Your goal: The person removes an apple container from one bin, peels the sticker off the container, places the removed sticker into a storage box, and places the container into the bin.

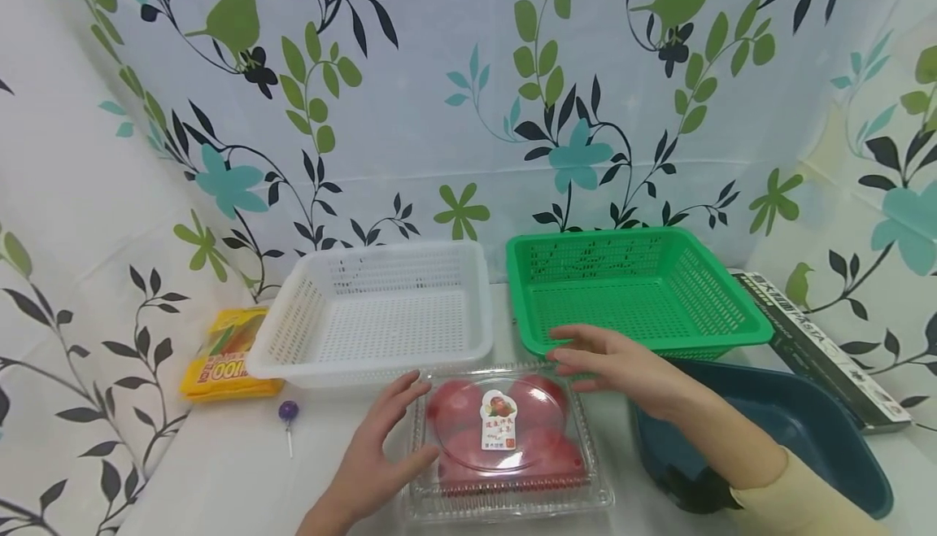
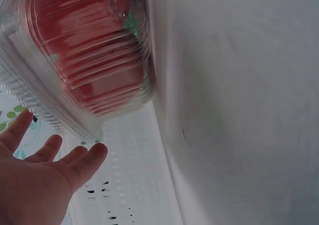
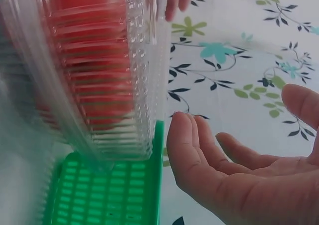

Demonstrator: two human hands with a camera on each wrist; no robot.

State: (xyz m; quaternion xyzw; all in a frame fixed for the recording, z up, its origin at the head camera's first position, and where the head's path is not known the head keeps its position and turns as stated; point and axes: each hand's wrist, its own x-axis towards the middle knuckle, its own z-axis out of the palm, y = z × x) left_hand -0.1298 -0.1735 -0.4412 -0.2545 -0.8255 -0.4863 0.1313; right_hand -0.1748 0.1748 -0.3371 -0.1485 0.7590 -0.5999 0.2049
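A clear plastic clamshell box (image 1: 512, 483) holds several round red fruits (image 1: 538, 410), and a white label (image 1: 499, 422) with a fruit picture is on its lid. It lies closed on the white table in front of me. My left hand (image 1: 376, 459) is at its left side, fingers spread and slightly bent, fingertips close to the rim in the left wrist view. On the other side, my right hand (image 1: 622, 365) hovers over the box's far right corner with loosely bent fingers. In the right wrist view a gap shows between those fingers and the box (image 3: 94, 70).
Behind the box stand a white basket (image 1: 395, 329) and a green basket (image 1: 600, 300). A dark blue basin (image 1: 791, 414) is at the right, beside a long black-and-white box (image 1: 820, 349). On the left lie a yellow packet (image 1: 227, 357) and a purple lollipop (image 1: 289, 411).
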